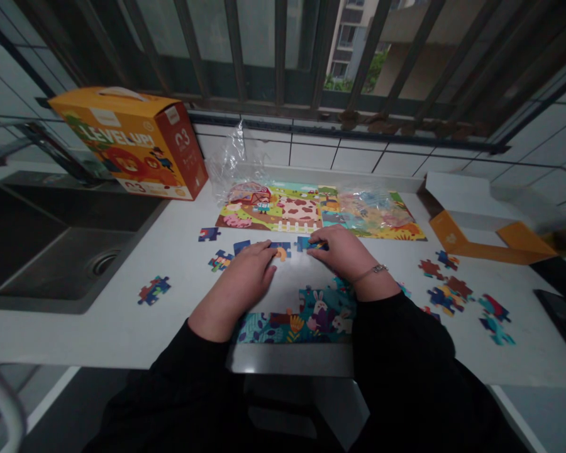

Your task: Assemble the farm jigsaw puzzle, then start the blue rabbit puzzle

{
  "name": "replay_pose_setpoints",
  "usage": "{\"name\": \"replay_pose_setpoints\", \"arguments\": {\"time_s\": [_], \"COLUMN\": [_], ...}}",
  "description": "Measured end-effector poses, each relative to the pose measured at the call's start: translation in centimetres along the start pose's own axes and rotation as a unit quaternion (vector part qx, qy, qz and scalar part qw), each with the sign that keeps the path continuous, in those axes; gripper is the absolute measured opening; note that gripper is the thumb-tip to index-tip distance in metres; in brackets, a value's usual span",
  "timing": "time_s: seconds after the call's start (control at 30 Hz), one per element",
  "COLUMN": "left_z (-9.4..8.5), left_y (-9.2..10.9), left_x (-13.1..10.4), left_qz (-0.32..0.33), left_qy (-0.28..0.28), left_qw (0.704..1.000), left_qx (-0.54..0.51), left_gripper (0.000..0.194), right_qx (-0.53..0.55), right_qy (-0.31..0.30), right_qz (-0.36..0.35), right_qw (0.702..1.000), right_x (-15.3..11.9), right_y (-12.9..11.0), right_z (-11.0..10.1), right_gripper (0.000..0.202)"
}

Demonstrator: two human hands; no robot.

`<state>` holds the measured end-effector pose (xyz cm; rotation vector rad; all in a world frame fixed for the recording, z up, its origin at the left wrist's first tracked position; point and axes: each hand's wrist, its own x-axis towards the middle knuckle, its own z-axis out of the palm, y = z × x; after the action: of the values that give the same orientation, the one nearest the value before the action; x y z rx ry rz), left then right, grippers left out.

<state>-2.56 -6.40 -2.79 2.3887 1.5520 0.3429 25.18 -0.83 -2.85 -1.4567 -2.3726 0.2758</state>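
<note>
My left hand [245, 274] lies with its fingers stretched out over dark blue puzzle pieces on the white counter. One joined pair with a yellow moon shape [282, 250] shows past its fingertips, and another blue piece [241, 246] peeks out behind the hand. My right hand [339, 250] has its thumb and fingers closed on a blue puzzle piece [302, 243], a small gap to the right of the moon pieces. Nearer me, a partly joined puzzle [321, 318] with white rabbits and leaves lies between my forearms, its right side partly hidden by my right arm.
Loose pieces lie left [154, 290] and right [446, 297]. Behind are a farm picture [292, 211], clear plastic wrap [375, 211], an orange puzzle box [127, 148] and an open orange-and-white carton [481, 220]. A dark sink [70, 302] is at the left.
</note>
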Motion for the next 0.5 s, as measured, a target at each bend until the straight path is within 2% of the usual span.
{"name": "replay_pose_setpoints", "arguments": {"time_s": [0.33,0.5], "left_z": [0.38,0.33], "left_y": [0.19,0.50], "left_x": [0.47,0.69], "left_qz": [-0.003,-0.005], "left_qy": [-0.019,-0.021], "left_qw": [0.999,0.999], "left_qx": [0.027,0.030], "left_gripper": [0.052,0.053], "right_qx": [-0.010,-0.002], "right_qy": [-0.024,-0.020], "right_qz": [-0.019,-0.023], "right_qw": [0.999,1.000], "right_x": [0.17,0.09], "right_y": [-0.04,0.21], "right_z": [0.24,0.42], "right_gripper": [0.002,0.003]}}
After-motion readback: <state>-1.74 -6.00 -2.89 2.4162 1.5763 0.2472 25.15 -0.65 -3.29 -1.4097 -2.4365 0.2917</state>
